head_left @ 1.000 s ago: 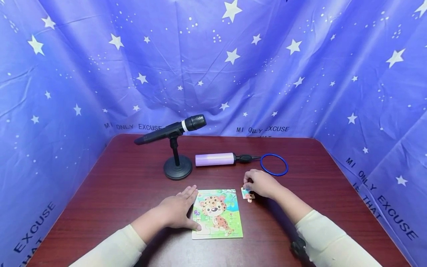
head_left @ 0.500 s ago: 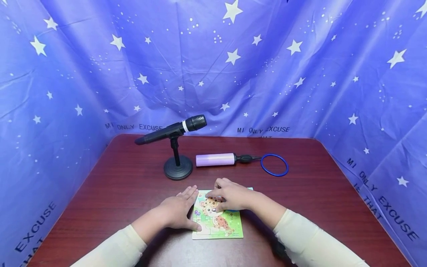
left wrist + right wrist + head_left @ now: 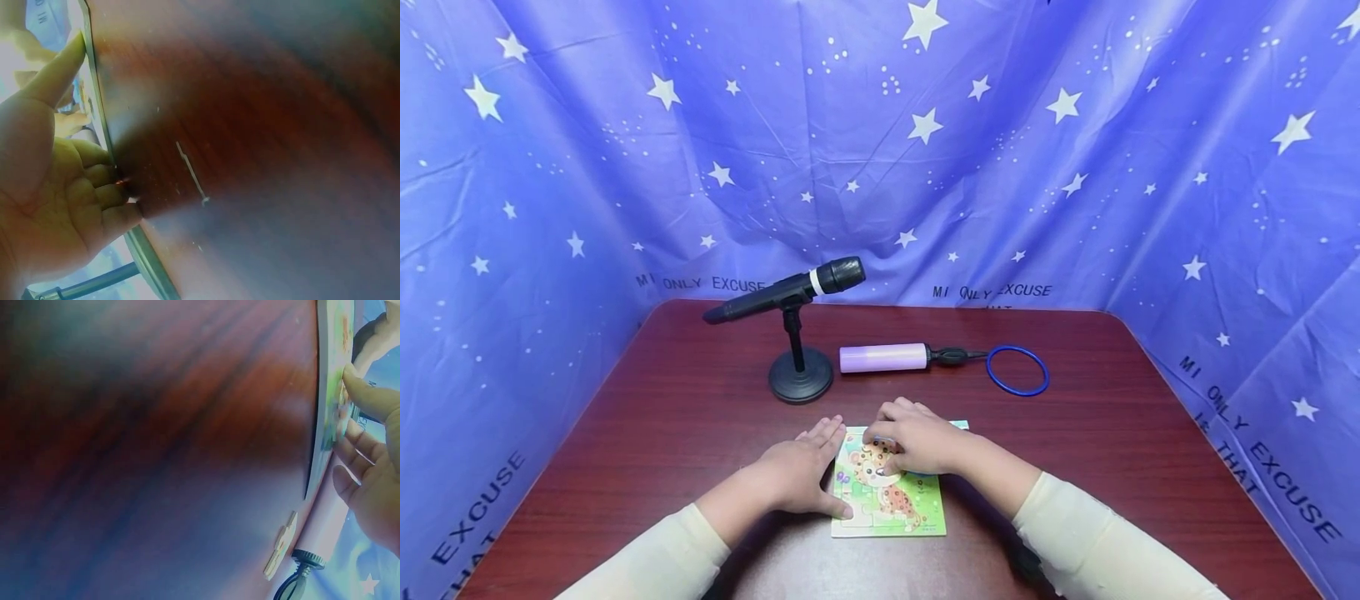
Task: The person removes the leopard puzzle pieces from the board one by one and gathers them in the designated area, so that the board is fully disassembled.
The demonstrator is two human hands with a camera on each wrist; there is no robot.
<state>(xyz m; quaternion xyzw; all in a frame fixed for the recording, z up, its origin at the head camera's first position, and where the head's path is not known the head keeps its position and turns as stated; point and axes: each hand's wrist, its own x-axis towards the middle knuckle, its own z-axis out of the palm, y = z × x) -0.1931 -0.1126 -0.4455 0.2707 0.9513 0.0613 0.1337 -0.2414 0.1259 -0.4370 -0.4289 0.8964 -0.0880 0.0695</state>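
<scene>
ok so the flat square jigsaw board w/ a spotted cartoon leopard on green (image 3: 928, 506) is lying right under the right hand's (image 3: 925, 440) fingertips, mostly stretching back toward the person (square, so no long axis tbh). Right thumb n fingers are curving a bit apart over the leopard's head; can't tell if they're pinching a piece. The left hand (image 3: 793, 475) is bracing the left edge, fingers straight, thumb on top, gripping nothing afaict. A small flat pale puzzle piece (image 3: 282, 545) is sitting just off the board, right of the grip, so right hand's nearer.
</scene>
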